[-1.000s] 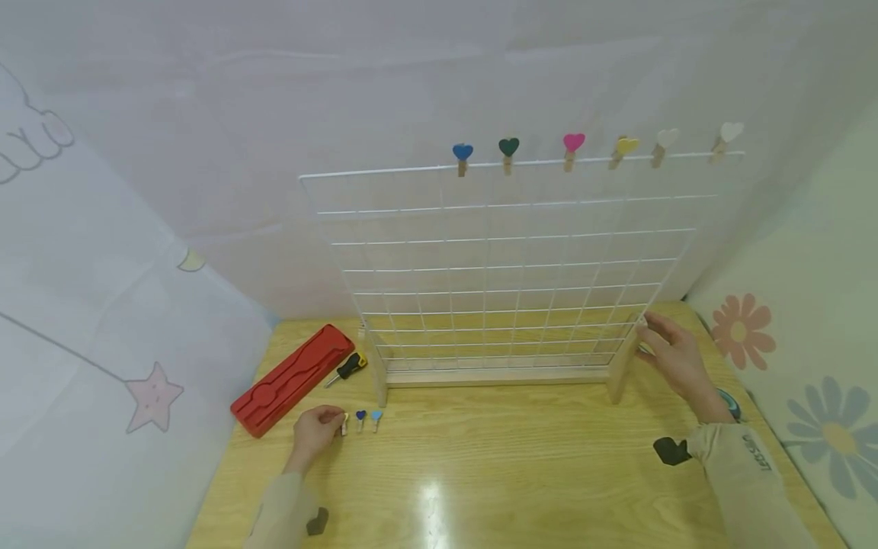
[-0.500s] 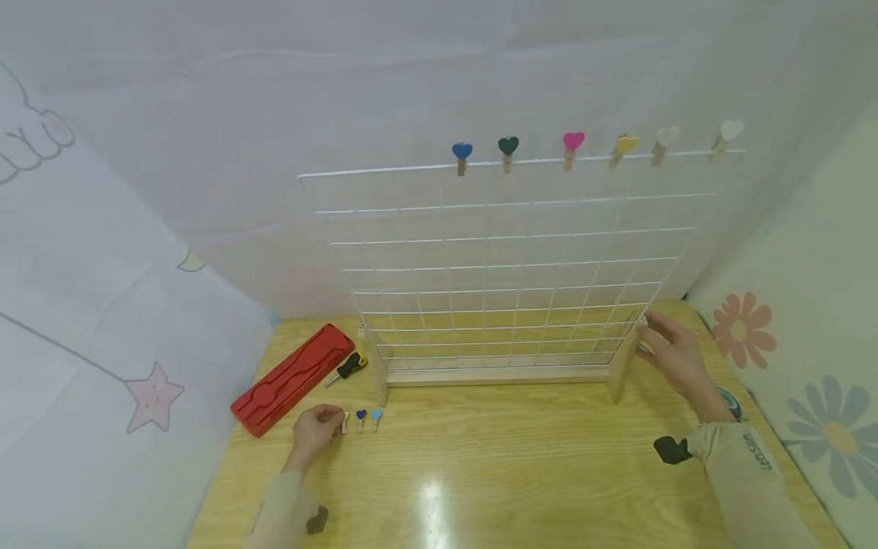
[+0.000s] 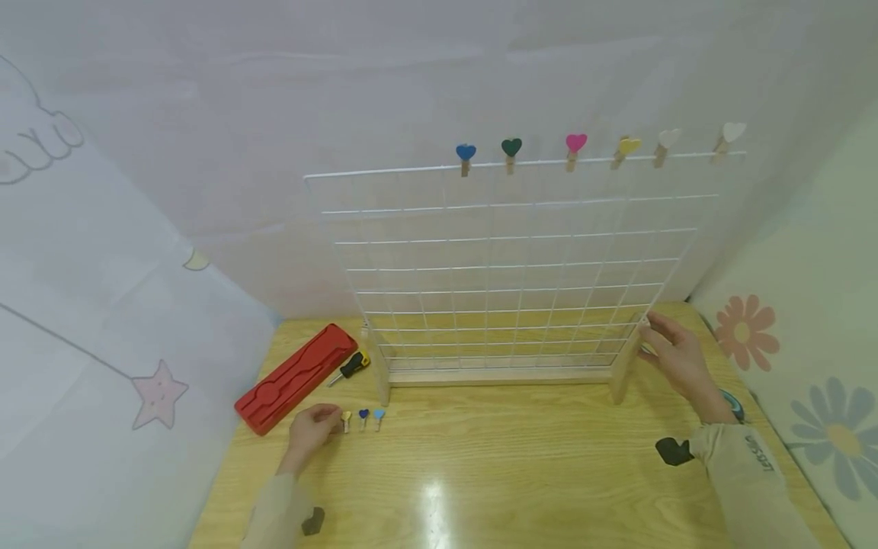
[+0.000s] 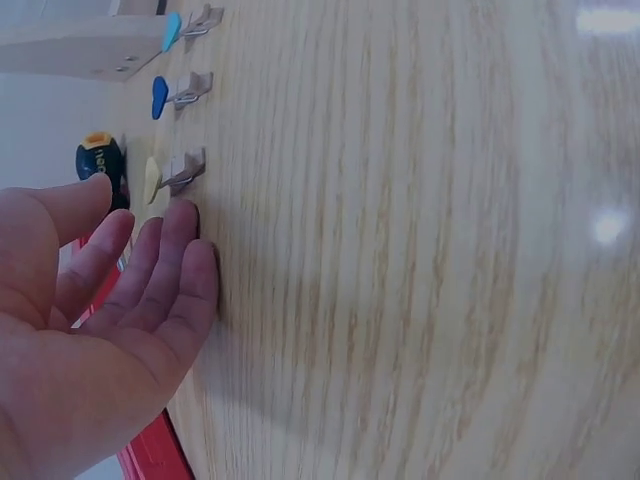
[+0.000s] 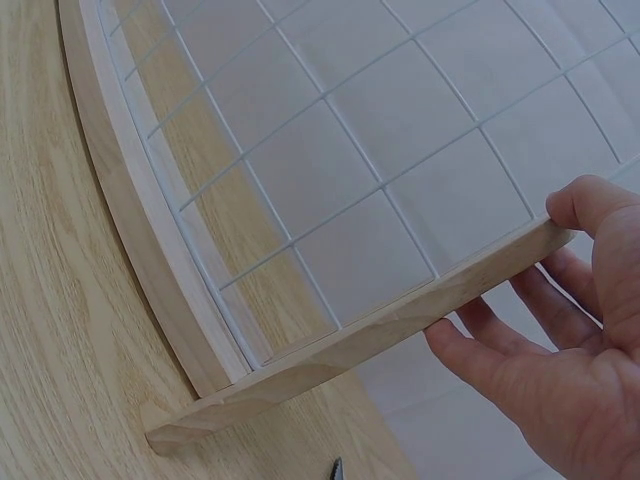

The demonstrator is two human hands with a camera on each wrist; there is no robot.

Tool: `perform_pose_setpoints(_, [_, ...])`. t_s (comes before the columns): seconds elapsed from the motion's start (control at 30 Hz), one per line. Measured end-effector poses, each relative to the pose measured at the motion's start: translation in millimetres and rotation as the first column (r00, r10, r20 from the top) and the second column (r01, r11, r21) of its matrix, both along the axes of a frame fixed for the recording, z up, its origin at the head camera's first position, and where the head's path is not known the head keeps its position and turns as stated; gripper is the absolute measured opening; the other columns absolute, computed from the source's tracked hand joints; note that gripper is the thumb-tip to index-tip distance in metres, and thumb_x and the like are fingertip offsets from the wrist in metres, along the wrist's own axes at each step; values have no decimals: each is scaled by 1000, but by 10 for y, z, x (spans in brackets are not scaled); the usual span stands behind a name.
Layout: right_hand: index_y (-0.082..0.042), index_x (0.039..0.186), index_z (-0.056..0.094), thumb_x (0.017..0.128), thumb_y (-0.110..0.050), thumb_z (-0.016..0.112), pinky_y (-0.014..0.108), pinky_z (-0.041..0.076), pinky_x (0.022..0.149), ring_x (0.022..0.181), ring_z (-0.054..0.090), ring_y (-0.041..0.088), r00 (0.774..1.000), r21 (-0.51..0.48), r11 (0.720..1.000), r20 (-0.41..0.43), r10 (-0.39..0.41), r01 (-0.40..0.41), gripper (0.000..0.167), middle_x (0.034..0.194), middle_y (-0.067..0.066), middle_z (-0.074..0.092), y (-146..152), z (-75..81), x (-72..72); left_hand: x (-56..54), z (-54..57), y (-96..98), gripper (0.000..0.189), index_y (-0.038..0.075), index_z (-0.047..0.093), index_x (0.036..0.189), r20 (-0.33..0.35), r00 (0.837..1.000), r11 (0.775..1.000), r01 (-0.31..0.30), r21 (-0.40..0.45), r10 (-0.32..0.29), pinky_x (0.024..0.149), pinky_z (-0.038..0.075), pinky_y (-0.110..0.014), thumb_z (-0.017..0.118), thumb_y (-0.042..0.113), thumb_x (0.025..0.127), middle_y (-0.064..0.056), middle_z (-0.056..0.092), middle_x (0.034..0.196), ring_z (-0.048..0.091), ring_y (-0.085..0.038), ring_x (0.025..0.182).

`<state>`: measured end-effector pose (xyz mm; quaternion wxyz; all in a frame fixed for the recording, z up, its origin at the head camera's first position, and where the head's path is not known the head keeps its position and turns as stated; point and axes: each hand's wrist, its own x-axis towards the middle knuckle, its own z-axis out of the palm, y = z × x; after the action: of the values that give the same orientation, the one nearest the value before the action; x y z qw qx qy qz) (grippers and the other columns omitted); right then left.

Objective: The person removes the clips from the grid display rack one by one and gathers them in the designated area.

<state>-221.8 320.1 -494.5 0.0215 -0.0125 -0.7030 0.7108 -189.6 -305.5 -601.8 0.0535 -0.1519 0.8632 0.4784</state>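
Note:
My left hand [image 3: 311, 433] is just left of a row of three small wooden heart clothespins on the table, its fingers loosely bent and nothing between them. Nearest to its fingertips lies the yellow heart clothespin [image 4: 182, 172], then the dark blue one [image 4: 188, 92] and the light blue one [image 4: 198, 24]. My right hand [image 3: 675, 358] grips the top of the wooden side post [image 5: 370, 335] of a white wire grid rack [image 3: 507, 267], thumb on one face and fingers on the other. Several heart clothespins, such as a pink one [image 3: 576, 145], are clipped along the rack's top wire.
A red molded tray [image 3: 296, 379] lies at the left, with a black and yellow screwdriver [image 3: 352, 366] between it and the rack. Behind my right wrist sits a teal round object [image 3: 732, 404], partly hidden. Printed cloth walls stand behind and at both sides.
My left hand has let go of the yellow heart clothespin and drawn slightly left, so its heart now shows fully. My right hand stays on the post.

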Motion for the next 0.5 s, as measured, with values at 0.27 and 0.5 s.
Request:
perform_pose_setpoints(0.27, [13, 146, 19, 97, -18, 57, 23, 53, 78, 94, 61, -2, 1000, -1, 1000, -8, 5, -5, 69, 115, -11, 49, -8, 17, 15, -43, 225, -80, 32, -6, 61, 117, -55, 997, 998, 56, 13, -55, 66, 56, -33, 64, 16, 93, -19, 68, 101, 68, -27, 84])
perform_pose_setpoints(0.5, [13, 146, 21, 97, -18, 57, 22, 53, 78, 93, 61, -2, 1000, -5, 1000, -14, 6, -6, 68, 113, -12, 50, -8, 18, 19, -126, 793, 35, 37, 2, 61, 120, -163, 969, 983, 185, -13, -185, 71, 54, -28, 67, 24, 91, -17, 66, 110, 66, -21, 91])
